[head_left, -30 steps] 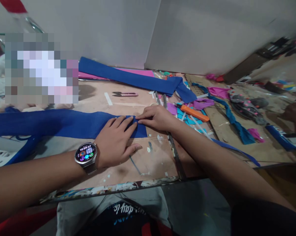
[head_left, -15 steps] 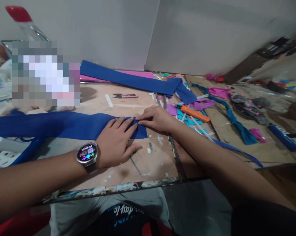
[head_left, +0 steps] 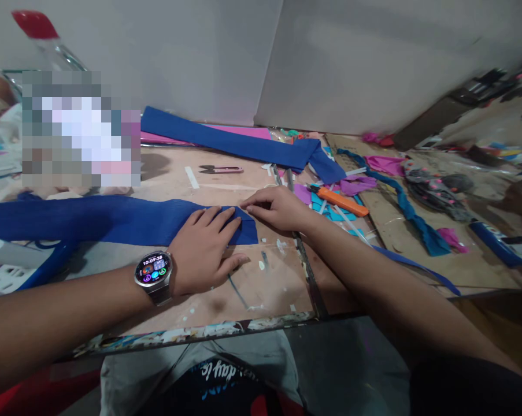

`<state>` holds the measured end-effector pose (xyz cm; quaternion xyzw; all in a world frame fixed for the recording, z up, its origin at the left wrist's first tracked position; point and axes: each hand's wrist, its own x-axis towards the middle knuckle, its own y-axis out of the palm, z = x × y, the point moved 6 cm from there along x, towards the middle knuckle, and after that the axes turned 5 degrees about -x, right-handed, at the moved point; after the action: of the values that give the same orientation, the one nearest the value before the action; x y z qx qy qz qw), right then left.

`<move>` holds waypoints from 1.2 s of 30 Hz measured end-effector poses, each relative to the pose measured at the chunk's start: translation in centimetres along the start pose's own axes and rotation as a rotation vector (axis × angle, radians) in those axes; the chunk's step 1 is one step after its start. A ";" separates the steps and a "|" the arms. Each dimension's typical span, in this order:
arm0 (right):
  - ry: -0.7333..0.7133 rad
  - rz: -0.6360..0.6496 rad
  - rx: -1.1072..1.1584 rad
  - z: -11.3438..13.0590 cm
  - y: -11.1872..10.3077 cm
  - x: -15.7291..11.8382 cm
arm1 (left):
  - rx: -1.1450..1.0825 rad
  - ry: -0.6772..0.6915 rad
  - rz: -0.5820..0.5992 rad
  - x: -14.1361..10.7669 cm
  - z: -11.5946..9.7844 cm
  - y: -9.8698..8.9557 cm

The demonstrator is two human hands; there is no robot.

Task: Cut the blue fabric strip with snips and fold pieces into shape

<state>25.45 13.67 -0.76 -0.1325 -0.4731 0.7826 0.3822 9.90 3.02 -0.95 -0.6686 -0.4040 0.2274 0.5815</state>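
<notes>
A long blue fabric strip (head_left: 126, 221) lies across the table and reaches past the left edge of the view. My left hand (head_left: 204, 245) rests flat on it near its right end, fingers spread and thumb out on the bare table. At the strip's upper edge, my right hand (head_left: 280, 209) has thumb and fingertips drawn together, closed on the fabric near a crease. The exact grip is partly hidden by the fingers. A second blue fabric strip (head_left: 243, 145) lies folded over further back.
Small thread snips (head_left: 221, 169) lie behind my hands. An orange utility knife (head_left: 343, 200) rests on purple and turquoise scraps at the right. Cardboard (head_left: 399, 242) carries a twisted teal strip (head_left: 410, 211). A white power strip (head_left: 13, 280) is at left; the table's front edge (head_left: 200, 330) is worn.
My right fingertips have shifted slightly up along the strip's edge, showing more of its creased right end. My left hand stays in place.
</notes>
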 end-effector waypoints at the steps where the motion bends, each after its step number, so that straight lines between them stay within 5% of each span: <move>1: -0.007 -0.003 0.004 0.0 0.0 0.0 | -0.001 0.002 -0.003 0.0 0.0 0.0; 7: -0.110 0.049 -0.056 0.0 0.3 0.1 | -0.022 0.007 -0.010 0.0 0.0 0.0; 19: -0.066 0.204 -0.034 -0.3 -0.2 0.1 | -0.012 0.002 0.000 0.0 0.0 0.0; 25: -0.100 0.105 0.017 -0.1 -0.4 0.1 | -0.005 0.008 -0.018 0.0 -0.1 0.0; 36: -0.106 0.207 -0.060 0.2 -0.4 0.1 | 0.003 0.011 -0.018 -0.1 0.0 0.1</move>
<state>25.50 13.73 -0.27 -0.1508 -0.4997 0.8092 0.2696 9.89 2.98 -1.06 -0.6651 -0.4064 0.2190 0.5869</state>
